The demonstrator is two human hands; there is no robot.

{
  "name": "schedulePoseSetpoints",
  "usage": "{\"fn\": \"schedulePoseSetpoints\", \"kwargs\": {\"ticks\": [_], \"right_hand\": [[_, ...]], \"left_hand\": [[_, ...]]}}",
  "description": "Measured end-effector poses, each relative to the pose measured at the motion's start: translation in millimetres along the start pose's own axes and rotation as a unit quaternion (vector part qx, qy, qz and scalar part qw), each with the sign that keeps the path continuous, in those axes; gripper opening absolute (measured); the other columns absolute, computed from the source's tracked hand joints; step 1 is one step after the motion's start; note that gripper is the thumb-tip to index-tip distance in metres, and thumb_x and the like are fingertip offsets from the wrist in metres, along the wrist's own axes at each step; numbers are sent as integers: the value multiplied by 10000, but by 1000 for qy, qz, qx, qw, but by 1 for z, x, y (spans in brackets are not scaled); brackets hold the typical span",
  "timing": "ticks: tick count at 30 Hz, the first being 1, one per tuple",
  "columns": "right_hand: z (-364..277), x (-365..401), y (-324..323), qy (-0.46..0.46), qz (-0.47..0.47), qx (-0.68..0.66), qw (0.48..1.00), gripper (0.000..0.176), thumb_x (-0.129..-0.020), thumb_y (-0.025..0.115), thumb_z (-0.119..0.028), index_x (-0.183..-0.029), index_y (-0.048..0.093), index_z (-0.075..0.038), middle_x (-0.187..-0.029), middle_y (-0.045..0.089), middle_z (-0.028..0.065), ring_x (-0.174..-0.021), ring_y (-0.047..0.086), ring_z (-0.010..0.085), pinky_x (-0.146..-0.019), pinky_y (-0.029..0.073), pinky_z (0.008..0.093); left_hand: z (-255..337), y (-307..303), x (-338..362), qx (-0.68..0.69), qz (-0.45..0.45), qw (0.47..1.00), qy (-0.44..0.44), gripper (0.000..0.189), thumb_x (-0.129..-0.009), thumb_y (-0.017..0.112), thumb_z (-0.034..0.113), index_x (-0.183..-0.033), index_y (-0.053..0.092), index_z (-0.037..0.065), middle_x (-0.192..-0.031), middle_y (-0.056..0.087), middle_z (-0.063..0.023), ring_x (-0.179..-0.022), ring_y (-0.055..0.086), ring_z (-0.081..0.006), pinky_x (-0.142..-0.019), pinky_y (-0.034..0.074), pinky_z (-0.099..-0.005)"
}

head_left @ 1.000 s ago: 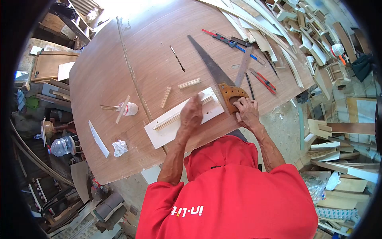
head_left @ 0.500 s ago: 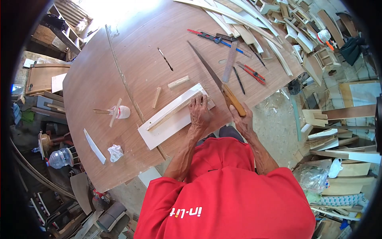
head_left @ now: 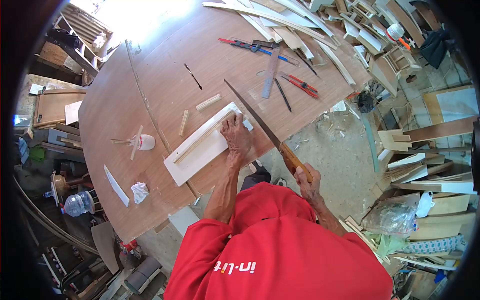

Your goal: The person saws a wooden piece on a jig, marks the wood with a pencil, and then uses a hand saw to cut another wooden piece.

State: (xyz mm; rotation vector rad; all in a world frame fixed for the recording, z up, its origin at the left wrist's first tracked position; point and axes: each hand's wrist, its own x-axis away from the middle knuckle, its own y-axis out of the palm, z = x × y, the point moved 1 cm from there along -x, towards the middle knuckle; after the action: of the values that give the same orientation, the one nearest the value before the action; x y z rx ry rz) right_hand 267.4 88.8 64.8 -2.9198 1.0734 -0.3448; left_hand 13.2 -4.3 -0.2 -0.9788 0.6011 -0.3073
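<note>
My left hand [head_left: 236, 134] presses down with bent fingers on a thin wooden strip [head_left: 200, 140], holding it against a white board [head_left: 195, 159] at the table's near edge. In my right hand [head_left: 307, 180] is the wooden handle of a handsaw [head_left: 265, 127], fingers wrapped round it. The saw's blade points away from me to the upper left, just right of the board's end. Whether its teeth touch the strip cannot be made out. Two short wood pieces [head_left: 209, 102] [head_left: 184, 122] lie beyond the board.
Toward the table's right lie a metal ruler [head_left: 270, 72], a red cutter [head_left: 302, 87], a black pencil [head_left: 283, 95] and a blue tool [head_left: 272, 53]. A drill bit [head_left: 193, 76], white pot [head_left: 145, 142] and crumpled cloth [head_left: 140, 192] are further left. Long strips [head_left: 280, 20] pile at the back.
My right hand has drawn the saw back toward my body and to the right of the board. My left hand stays on the strip. The whole view has shifted slightly.
</note>
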Motion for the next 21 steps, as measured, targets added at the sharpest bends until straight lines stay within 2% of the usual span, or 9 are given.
{"fn": "schedulePoseSetpoints", "kwargs": {"ticks": [4, 7, 9, 10, 12, 15, 21], "right_hand": [[12, 11, -8, 8, 15, -29, 999, 341, -965, 570, -253, -702, 485, -53, -582, 444, -31, -548, 372, 50, -463, 317, 258], [16, 13, -9, 25, -11, -40, 999, 264, -965, 559, -233, -791, 527, -38, -611, 478, -23, -567, 408, 55, -493, 352, 248], [2, 12, -4, 40, 5, -88, 995, 209, -955, 561, -205, -1014, 587, -6, -646, 511, -16, -591, 450, 63, -531, 389, 237], [2, 11, -5, 39, 5, -89, 995, 209, -955, 561, -205, -1014, 587, -6, -646, 511, -16, -591, 450, 63, -531, 389, 237], [7, 10, -6, 80, -72, -85, 991, 355, -947, 555, -157, -1269, 539, -9, -673, 535, -11, -614, 475, 65, -566, 414, 229], [9, 15, -6, 49, -64, -77, 994, 412, -945, 541, -117, -1347, 514, -33, -668, 538, -13, -606, 475, 62, -564, 417, 228], [-4, 31, -5, 13, -30, -30, 999, 373, -950, 542, -105, -1316, 554, -33, -632, 509, -26, -561, 455, 58, -530, 411, 234]], "left_hand": [[4, -1, -3, 44, 18, 998, -30, 377, -715, 589, 20, -1083, 596, 97, -1139, 541, -114, -1116, 456, -324, -927, 342, -475], [10, 0, -4, 57, 51, 997, -30, 279, -753, 628, 67, -1030, 607, 92, -1118, 550, -95, -1109, 464, -313, -933, 344, -475], [8, 5, -6, 78, 81, 992, -62, 190, -786, 660, 115, -972, 632, 94, -1071, 585, -75, -1078, 489, -300, -935, 344, -470], [8, 6, -7, 78, 82, 992, -61, 190, -786, 660, 115, -972, 632, 94, -1071, 585, -75, -1078, 489, -300, -935, 344, -470], [8, 7, -8, 86, 96, 988, -89, 144, -798, 683, 149, -931, 653, 99, -1017, 617, -58, -1053, 512, -296, -932, 346, -465], [9, 7, -11, 114, 88, 981, -126, 128, -775, 688, 149, -880, 645, 89, -984, 610, -69, -1058, 499, -301, -895, 338, -470], [4, 12, -15, 106, 81, 978, -159, 122, -756, 695, 159, -852, 671, 87, -966, 630, -81, -1034, 524, -301, -903, 346, -466]]}}
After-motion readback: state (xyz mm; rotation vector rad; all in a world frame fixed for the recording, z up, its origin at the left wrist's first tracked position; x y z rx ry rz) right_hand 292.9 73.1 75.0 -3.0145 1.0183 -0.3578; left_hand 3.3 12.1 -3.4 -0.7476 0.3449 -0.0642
